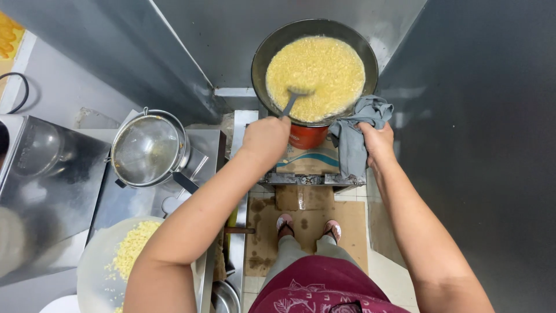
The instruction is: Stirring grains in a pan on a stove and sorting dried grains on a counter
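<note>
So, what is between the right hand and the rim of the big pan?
In the head view, a grey cloth lies between the right hand and the rim of the pan; the hand grips the pan through it, not bare.

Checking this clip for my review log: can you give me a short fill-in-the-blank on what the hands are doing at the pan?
1. The left hand holds a ladle dipped in the pan's ____ food.
2. The right hand grips a grey ____ at the pan rim.
3. The metal strainer sits on the person's ____ side.

Missing words: yellow; cloth; left
</note>
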